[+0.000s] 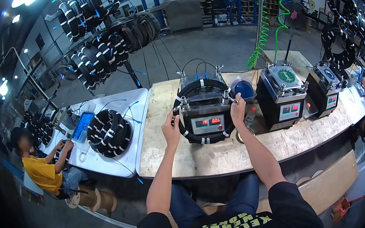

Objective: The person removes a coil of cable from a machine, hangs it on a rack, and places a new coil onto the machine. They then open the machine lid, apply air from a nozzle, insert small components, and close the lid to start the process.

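Shirt (pixel 286 207) below; both grips (pixel 171 130) (pixel 238 112) apparently hold black coil (pixel 191 88).

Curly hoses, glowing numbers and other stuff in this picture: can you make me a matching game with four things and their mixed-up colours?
1. Curly hoses
2. Glowing numbers
3. Shirt of the person on the left
4. Round dish behind the bottle

A. Yellow
B. Blue
C. Green
D. Red

Pairs: 1-C, 2-D, 3-A, 4-B
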`<action>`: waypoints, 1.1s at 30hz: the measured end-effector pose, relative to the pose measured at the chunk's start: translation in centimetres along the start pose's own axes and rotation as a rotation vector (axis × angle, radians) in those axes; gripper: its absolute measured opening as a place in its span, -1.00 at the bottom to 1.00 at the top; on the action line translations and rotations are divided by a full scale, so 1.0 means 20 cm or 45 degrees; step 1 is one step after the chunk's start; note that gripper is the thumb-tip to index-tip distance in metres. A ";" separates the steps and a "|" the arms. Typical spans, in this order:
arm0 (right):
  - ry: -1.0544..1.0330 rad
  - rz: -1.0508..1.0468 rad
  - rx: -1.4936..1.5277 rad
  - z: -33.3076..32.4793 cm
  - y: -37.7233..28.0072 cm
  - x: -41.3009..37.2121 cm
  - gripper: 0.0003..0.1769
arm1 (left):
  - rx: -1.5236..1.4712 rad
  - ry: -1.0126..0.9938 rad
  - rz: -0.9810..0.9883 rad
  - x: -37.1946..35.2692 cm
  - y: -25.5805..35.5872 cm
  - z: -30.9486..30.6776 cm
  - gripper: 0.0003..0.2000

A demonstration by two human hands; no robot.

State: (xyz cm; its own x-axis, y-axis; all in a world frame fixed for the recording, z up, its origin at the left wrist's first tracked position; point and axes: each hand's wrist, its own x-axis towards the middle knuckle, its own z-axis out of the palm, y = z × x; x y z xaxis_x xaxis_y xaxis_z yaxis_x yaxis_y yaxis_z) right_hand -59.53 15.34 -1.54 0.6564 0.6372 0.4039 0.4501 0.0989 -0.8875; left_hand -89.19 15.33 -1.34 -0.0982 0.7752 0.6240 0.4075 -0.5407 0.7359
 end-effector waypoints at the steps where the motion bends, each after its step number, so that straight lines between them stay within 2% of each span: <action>1: -0.014 0.026 0.006 0.01 0.01 0.01 -0.29 | -0.039 0.005 -0.005 0.00 -0.02 0.00 -0.67; 2: 0.069 -0.037 0.009 0.03 0.02 0.01 -0.30 | -0.077 0.010 -0.014 -0.01 -0.05 0.00 -0.67; 4: 0.228 -0.161 0.008 0.08 0.07 0.01 -0.29 | -0.099 -0.077 -0.199 0.02 -0.08 -0.04 -0.63; 7: 0.177 -0.170 -0.004 0.08 0.11 0.02 -0.28 | -0.287 -0.102 -0.347 0.13 -0.16 0.00 -0.57; 8: 0.098 -0.122 -0.004 0.06 0.13 0.01 -0.30 | -0.372 -0.095 -0.381 0.17 -0.20 0.04 -0.55; 10: -0.057 -0.043 0.000 0.04 0.14 0.05 -0.31 | -0.259 0.038 -0.278 0.25 -0.23 0.15 -0.49; 13: -0.367 0.417 0.253 -0.11 -0.10 0.07 -0.24 | -0.321 -0.081 -0.548 0.28 -0.03 0.16 -0.36; 14: -0.388 0.368 0.286 -0.11 -0.08 0.10 -0.20 | -0.355 -0.144 -0.591 0.28 -0.01 0.15 -0.33; 15: -0.351 0.208 0.261 -0.09 -0.05 0.13 -0.20 | -0.390 -0.208 -0.631 0.28 0.00 0.15 -0.30; 17: -0.276 -0.113 0.211 -0.03 0.05 0.21 -0.19 | -0.381 -0.177 -0.671 0.28 -0.01 0.16 -0.30; 20: -0.294 -0.104 0.204 0.05 0.17 0.24 -0.24 | -0.400 -0.189 -0.646 0.28 -0.03 0.17 -0.30; 23: -0.171 -0.041 0.366 0.09 0.20 0.19 -0.34 | -0.440 -0.190 -0.599 0.28 -0.03 0.17 -0.27; 24: -0.166 -0.237 0.206 0.08 0.21 0.18 -0.44 | -0.420 -0.174 -0.603 0.28 -0.04 0.18 -0.26; 27: -0.212 -0.085 0.275 0.07 0.20 0.18 -0.52 | -0.361 -0.147 -0.624 0.30 -0.06 0.21 -0.24; 29: -0.338 0.012 0.334 0.09 0.31 0.22 -0.60 | -0.349 -0.144 -0.643 0.29 -0.05 0.19 -0.24; 32: -0.265 -0.450 0.270 0.07 0.32 0.20 -0.58 | -0.479 -0.343 -0.689 0.31 -0.04 0.13 -0.34; 33: -0.431 -0.162 0.355 0.03 0.25 0.24 -0.53 | -0.506 -0.410 -0.691 0.32 -0.06 0.11 -0.37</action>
State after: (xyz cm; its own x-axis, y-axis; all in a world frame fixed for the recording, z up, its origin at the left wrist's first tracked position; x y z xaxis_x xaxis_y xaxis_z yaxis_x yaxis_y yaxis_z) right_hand -54.50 19.32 -4.21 0.3506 0.8162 0.4593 0.3034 0.3650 -0.8802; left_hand -88.37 21.62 1.22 0.1036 0.9912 0.0826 0.0128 -0.0844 0.9964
